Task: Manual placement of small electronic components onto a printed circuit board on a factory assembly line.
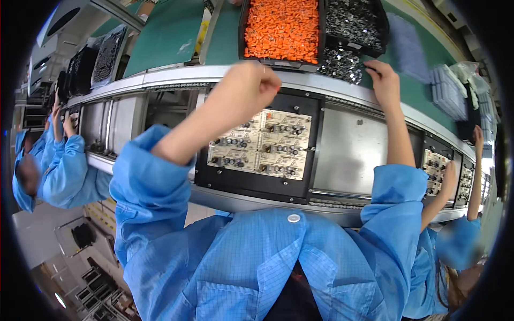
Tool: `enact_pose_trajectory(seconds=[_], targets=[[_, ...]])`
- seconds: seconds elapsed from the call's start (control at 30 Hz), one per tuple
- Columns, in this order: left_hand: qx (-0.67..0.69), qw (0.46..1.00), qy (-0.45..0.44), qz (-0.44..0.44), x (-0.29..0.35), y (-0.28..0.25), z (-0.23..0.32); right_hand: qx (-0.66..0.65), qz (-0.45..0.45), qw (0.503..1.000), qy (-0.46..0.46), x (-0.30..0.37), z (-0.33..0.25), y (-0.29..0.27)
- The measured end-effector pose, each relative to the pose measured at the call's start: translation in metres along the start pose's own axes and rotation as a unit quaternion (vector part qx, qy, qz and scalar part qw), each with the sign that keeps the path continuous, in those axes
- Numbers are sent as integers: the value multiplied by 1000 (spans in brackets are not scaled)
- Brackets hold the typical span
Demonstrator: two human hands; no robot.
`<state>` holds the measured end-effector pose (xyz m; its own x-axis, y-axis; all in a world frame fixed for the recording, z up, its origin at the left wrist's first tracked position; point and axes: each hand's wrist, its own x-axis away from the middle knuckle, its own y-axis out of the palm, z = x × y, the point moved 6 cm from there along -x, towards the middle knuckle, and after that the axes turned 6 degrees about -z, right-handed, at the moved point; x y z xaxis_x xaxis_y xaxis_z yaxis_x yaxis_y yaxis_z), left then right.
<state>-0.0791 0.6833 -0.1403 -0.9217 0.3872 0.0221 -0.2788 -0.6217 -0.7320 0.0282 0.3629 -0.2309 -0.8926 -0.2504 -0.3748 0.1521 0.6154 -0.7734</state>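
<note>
My left hand (247, 90) is raised over the far left part of a black carrier frame (214, 179), fingers pinched. A tiny orange component (278, 88) shows at its fingertips. Beneath lies a panel of pale circuit boards (284, 142) with several dark cylindrical parts; an orange piece sits near its far edge. Past the rail, a black bin (242, 32) is heaped with orange components (281, 29). My right hand (386, 83) has its fingers curled together beside a pile of small dark, shiny parts (341, 65); whether anything is between them is too small to tell.
A metal conveyor rail (321, 80) runs across, with a bare metal plate (345, 150) right of the frame. A second black bin (353, 24) holds dark parts. Clear plastic trays (448, 92) stand far right. Co-workers' hands (448, 179) are at further boards on the right; another person (69, 166) works left.
</note>
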Motion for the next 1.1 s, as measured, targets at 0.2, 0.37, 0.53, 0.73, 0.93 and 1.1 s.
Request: enact_pose_trajectory(seconds=[0.2, 0.37, 0.53, 0.73, 0.93, 1.1], targets=[[-19, 998, -47, -44, 63, 41, -12, -32, -1, 998, 62, 1, -7, -1], [-105, 993, -13, -43, 73, 53, -13, -144, 19, 984, 104, 11, -8, -5], [-133, 990, 21, -52, 73, 55, -10, -231, 39, 969, 77, 27, -44, -27], [-144, 988, 26, -54, 71, 58, -6, -263, 51, 963, 26, 48, -79, -48], [-146, 988, 19, -49, 68, 61, -8, -218, -8, 976, 4, 74, -109, -48], [-99, 991, -29, -83, 54, 48, -9, -291, -155, 944, 20, 106, -161, -11]])
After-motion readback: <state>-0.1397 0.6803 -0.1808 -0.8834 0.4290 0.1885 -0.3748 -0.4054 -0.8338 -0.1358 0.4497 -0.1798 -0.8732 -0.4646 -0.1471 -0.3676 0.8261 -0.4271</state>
